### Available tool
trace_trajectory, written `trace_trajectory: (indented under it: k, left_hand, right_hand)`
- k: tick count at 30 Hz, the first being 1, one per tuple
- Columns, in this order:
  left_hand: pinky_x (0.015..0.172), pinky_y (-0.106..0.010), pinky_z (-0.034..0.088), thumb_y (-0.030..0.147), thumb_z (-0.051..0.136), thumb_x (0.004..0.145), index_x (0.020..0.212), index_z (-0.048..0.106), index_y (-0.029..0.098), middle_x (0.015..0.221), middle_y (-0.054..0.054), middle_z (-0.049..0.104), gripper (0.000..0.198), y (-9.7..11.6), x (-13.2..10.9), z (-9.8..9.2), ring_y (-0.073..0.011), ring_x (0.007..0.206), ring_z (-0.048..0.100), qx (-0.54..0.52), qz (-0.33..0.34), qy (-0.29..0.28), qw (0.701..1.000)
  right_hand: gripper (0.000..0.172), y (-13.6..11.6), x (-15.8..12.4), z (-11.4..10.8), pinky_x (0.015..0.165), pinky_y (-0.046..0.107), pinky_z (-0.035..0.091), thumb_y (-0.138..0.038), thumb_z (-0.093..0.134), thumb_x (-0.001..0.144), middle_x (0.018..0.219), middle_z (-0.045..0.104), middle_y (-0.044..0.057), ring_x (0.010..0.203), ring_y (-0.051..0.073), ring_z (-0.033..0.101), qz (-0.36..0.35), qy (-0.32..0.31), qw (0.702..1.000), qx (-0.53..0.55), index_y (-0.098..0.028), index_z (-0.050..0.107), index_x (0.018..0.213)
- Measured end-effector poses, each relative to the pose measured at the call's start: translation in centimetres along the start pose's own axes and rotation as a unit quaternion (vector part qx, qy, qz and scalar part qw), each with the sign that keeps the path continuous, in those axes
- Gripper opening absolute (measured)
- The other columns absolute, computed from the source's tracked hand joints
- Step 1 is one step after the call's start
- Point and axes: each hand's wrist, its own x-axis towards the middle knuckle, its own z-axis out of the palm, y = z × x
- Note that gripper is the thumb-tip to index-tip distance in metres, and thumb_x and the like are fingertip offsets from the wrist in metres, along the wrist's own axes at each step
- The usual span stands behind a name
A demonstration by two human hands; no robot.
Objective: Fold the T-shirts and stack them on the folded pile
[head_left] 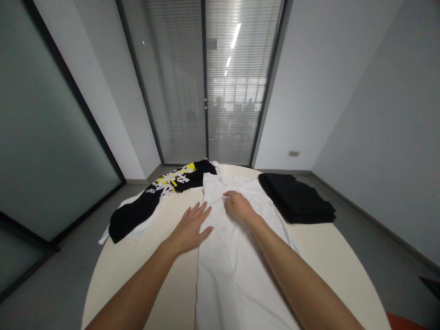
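A white garment (233, 266), looking like a T-shirt, lies lengthwise down the middle of the table, with its neck end away from me and soft wrinkles across it. My left hand (192, 229) rests at its left edge, palm down, fingers spread, the fingertips on the cloth. Over the upper part of the garment is my right hand (239, 207), its index finger stretched to the left and the other fingers partly bent. No fold of cloth shows gripped in it. The underside of the right hand is hidden.
The round cream table (172, 284) carries a stack of folded black clothes (295, 197) at the right. Black and white garments with a yellow-and-white print (151, 201) lie along its left far edge. Beyond stand a glass partition with blinds (237, 114) and grey walls.
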Motion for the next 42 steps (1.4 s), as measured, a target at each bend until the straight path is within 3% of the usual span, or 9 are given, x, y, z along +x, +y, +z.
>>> trace_trajectory:
  k: [3, 6, 9, 16, 22, 26, 32, 39, 42]
  left_hand:
    - [0.123, -0.054, 0.014, 0.057, 0.040, 0.098, 0.157, 0.031, 0.025, 0.166, -0.005, 0.019, 0.067, 0.1, 0.0, 0.1, -0.0317, 0.153, 0.013, 0.000, 0.003, -0.016, 1.000]
    - [0.123, -0.053, 0.015, 0.060, 0.039, 0.098, 0.156, 0.034, 0.025, 0.166, -0.006, 0.019, 0.068, 0.2, -0.1, 0.2, -0.0323, 0.153, 0.014, 0.000, 0.005, -0.024, 1.000]
    - [0.123, -0.053, 0.014, 0.061, 0.038, 0.098, 0.155, 0.035, 0.025, 0.166, -0.005, 0.018, 0.067, 0.1, -0.1, 0.3, -0.0323, 0.153, 0.013, 0.004, 0.005, -0.025, 1.000]
    - [0.123, -0.054, 0.014, 0.061, 0.037, 0.098, 0.156, 0.033, 0.026, 0.167, -0.006, 0.015, 0.068, 0.1, -0.1, 0.4, -0.0323, 0.154, 0.010, 0.004, 0.004, -0.033, 0.999]
    - [0.123, -0.054, 0.014, 0.062, 0.038, 0.098, 0.156, 0.034, 0.026, 0.167, -0.008, 0.014, 0.068, 0.0, -0.2, 0.3, -0.0325, 0.154, 0.009, -0.005, 0.001, -0.031, 1.000]
    - [0.123, -0.054, 0.014, 0.063, 0.038, 0.098, 0.155, 0.035, 0.027, 0.167, -0.008, 0.015, 0.068, -0.2, -0.2, 0.5, -0.0318, 0.154, 0.011, -0.013, 0.007, -0.024, 1.000]
    - [0.123, -0.054, 0.014, 0.063, 0.039, 0.097, 0.155, 0.036, 0.027, 0.167, -0.007, 0.015, 0.069, -0.4, -0.2, 0.7, -0.0316, 0.154, 0.010, -0.014, 0.005, -0.019, 1.000]
    - [0.123, -0.053, 0.014, 0.063, 0.038, 0.097, 0.155, 0.036, 0.025, 0.167, -0.008, 0.014, 0.069, -0.1, -0.2, 0.3, -0.0322, 0.154, 0.010, -0.007, 0.002, -0.033, 0.999]
    - [0.124, -0.052, 0.013, 0.064, 0.036, 0.097, 0.155, 0.035, 0.025, 0.167, -0.008, 0.013, 0.070, -0.2, -0.2, 0.3, -0.0319, 0.154, 0.010, -0.007, 0.002, -0.033, 0.999]
  right_hand:
    - [0.042, 2.4, 0.4, -2.7, 0.103, 0.037, 0.043, -0.029, 0.044, 0.097, 0.136, 0.061, 0.015, 0.124, 0.028, 0.058, 0.127, 0.005, 0.991, -0.047, -0.017, 0.058, 0.135]
    - [0.044, 5.3, 0.1, -4.6, 0.097, 0.045, 0.046, -0.028, 0.044, 0.096, 0.131, 0.061, 0.023, 0.120, 0.035, 0.059, 0.206, 0.016, 0.975, -0.077, -0.012, 0.055, 0.136]
    - [0.044, 7.1, -0.6, -5.0, 0.092, 0.047, 0.047, -0.026, 0.043, 0.095, 0.129, 0.060, 0.026, 0.118, 0.038, 0.059, 0.253, 0.004, 0.962, -0.099, -0.009, 0.053, 0.134]
    - [0.053, 7.1, -0.7, -4.2, 0.098, 0.053, 0.041, -0.034, 0.053, 0.089, 0.134, 0.056, 0.027, 0.126, 0.042, 0.051, 0.266, -0.039, 0.955, -0.121, -0.009, 0.051, 0.136]
    - [0.070, 7.1, -0.6, -4.5, 0.100, 0.052, 0.040, -0.043, 0.061, 0.085, 0.137, 0.055, 0.025, 0.126, 0.042, 0.052, 0.283, -0.006, 0.950, -0.131, -0.013, 0.042, 0.145]
    - [0.058, 7.0, -0.4, -5.0, 0.094, 0.050, 0.046, -0.042, 0.056, 0.089, 0.130, 0.059, 0.027, 0.121, 0.041, 0.057, 0.289, 0.023, 0.951, -0.109, -0.011, 0.049, 0.138]
    - [0.041, 7.5, 1.2, -5.6, 0.092, 0.046, 0.049, -0.025, 0.055, 0.090, 0.122, 0.064, 0.030, 0.115, 0.038, 0.063, 0.291, 0.003, 0.952, -0.096, -0.007, 0.059, 0.127]
    - [0.040, 10.0, 3.0, -5.6, 0.094, 0.034, 0.049, -0.011, 0.065, 0.082, 0.121, 0.068, 0.016, 0.115, 0.029, 0.064, 0.267, -0.014, 0.963, -0.034, -0.014, 0.066, 0.122]
    - [0.033, 10.9, 3.3, -5.7, 0.091, 0.037, 0.052, -0.020, 0.069, 0.086, 0.118, 0.068, 0.012, 0.106, 0.024, 0.066, 0.274, -0.014, 0.962, 0.009, -0.013, 0.065, 0.119]
